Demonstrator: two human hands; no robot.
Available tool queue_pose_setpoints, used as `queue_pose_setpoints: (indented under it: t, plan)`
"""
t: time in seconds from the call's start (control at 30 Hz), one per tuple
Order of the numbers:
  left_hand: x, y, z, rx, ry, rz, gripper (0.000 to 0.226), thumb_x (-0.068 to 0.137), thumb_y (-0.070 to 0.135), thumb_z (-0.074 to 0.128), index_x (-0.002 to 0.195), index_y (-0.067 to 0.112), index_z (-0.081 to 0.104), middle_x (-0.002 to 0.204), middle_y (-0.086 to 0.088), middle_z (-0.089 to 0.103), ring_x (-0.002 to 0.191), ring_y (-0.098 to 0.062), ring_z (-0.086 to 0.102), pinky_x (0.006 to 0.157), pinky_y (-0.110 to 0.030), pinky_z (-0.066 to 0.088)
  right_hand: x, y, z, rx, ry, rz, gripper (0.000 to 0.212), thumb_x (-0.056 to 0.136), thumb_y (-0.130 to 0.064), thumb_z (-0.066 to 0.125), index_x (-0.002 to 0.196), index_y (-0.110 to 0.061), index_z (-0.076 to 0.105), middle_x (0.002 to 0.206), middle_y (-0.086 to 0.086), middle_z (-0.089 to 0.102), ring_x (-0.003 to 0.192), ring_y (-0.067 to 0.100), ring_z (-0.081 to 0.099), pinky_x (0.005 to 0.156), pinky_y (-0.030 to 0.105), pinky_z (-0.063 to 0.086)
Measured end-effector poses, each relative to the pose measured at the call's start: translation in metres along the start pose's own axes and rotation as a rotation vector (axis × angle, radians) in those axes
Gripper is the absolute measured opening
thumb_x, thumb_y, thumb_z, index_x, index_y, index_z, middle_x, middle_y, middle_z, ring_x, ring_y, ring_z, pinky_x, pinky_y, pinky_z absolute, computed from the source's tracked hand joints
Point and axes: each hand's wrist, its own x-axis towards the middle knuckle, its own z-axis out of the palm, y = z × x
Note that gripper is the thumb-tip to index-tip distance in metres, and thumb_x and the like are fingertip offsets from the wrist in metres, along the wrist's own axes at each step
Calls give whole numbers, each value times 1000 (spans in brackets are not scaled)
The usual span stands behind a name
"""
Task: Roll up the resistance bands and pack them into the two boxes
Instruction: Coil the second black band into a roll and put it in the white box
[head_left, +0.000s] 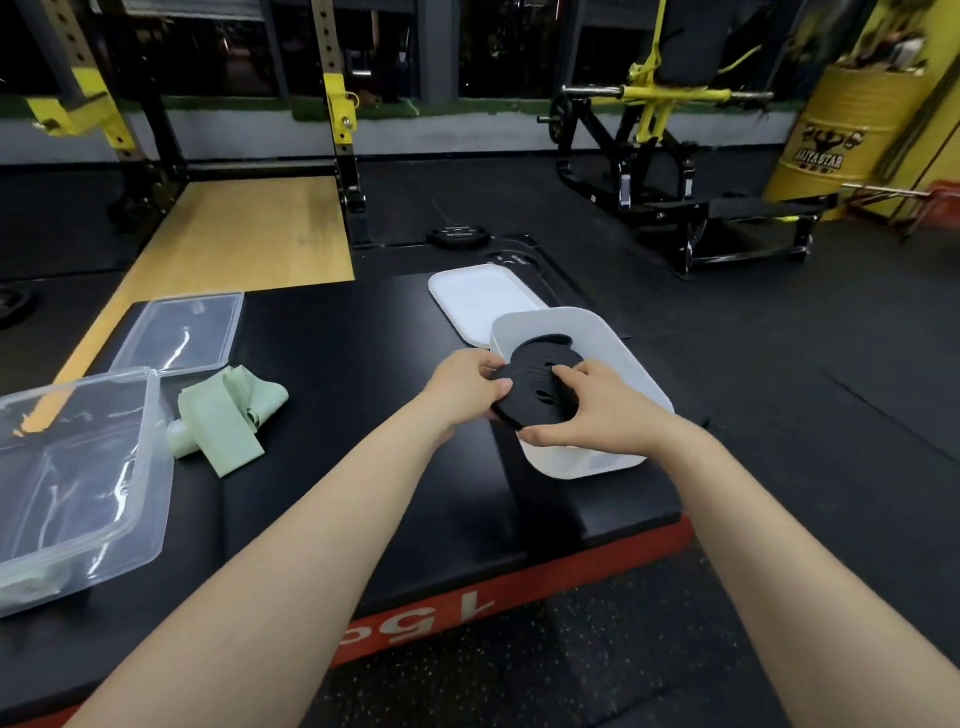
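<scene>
A black padded platform (322, 467) with a red front edge carries everything. At its left edge stands a clear plastic box (78, 483), its clear lid (179, 332) lying behind it. A loose pale-green band (228, 415) lies just beside them. Toward the right edge sits a white box (597, 457), with its white lid (478, 299) flat at the far edge.

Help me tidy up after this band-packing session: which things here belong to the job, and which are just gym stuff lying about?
Job:
black rolled band, held by left hand and right hand
white box
white lid
green band, loose
clear box
clear lid

Lying about:
weight plate
yellow barrel
</scene>
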Motion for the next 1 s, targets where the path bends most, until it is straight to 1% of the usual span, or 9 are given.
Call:
queue_pose_setpoints:
  t: [0.13,0.3,0.43,0.5,0.67,0.77,0.83,0.9,1.0]
  plan:
    - [23,12,21,32,-92,-35,32,92,4,54,123,-2,53,119,-13,59,103,-27,63,81,-30,55,9,25,-19,-7,-115,60,41,75,-53,69,91,-17,57,90,-2,49,84,15,53,73,26,45]
    - [51,18,45,330,-196,-85,11,90,4,52,81,6,56,83,-12,55,80,-23,55,87,-36,52,30,54,-19,-63,-217,125,42,74,-54,69,90,-17,59,84,-1,56,69,12,54,69,26,46]
    - [70,19,61,522,-252,-135,30,93,5,52,66,13,41,68,0,48,58,-11,50,57,-18,47,45,70,-18,-80,-308,174,36,76,-52,68,82,-18,55,73,-5,56,65,9,52,65,20,41]
    - [78,20,67,661,-310,-151,30,92,4,51,65,12,41,65,0,47,54,-10,45,50,-18,40,55,74,-18,-89,-352,201,32,79,-48,69,77,-20,53,68,-9,53,64,7,50,61,16,37]
    - [91,21,77,877,-364,-165,25,90,2,47,66,10,43,64,-3,51,52,-14,48,49,-23,36,75,84,-9,-169,-372,201,32,72,-56,70,79,-30,53,88,-7,58,76,5,55,69,20,41]
    - [95,21,84,917,-379,-180,22,90,1,45,70,8,44,69,-7,52,69,-22,58,63,-26,46,83,92,0,-252,-361,219,45,62,-66,70,83,-32,48,106,-2,48,88,13,53,83,29,46]
    - [95,21,89,983,-397,-175,23,90,-1,44,69,7,43,68,-7,50,73,-24,58,66,-27,46,85,96,8,-330,-355,224,66,61,-70,69,106,-26,49,113,0,39,100,18,46,93,37,45]
    - [93,21,93,1071,-400,-144,26,90,-1,44,66,8,40,65,-6,45,60,-19,51,55,-22,41,86,98,15,-382,-334,224,86,64,-68,69,128,-18,40,122,5,36,116,23,40,100,43,41]
    - [88,20,101,1149,-401,-94,17,91,-2,41,79,3,51,64,-5,41,54,-14,40,49,-19,33,84,99,20,-380,-307,234,89,68,-63,70,133,-14,34,132,8,32,130,25,30,105,46,36]
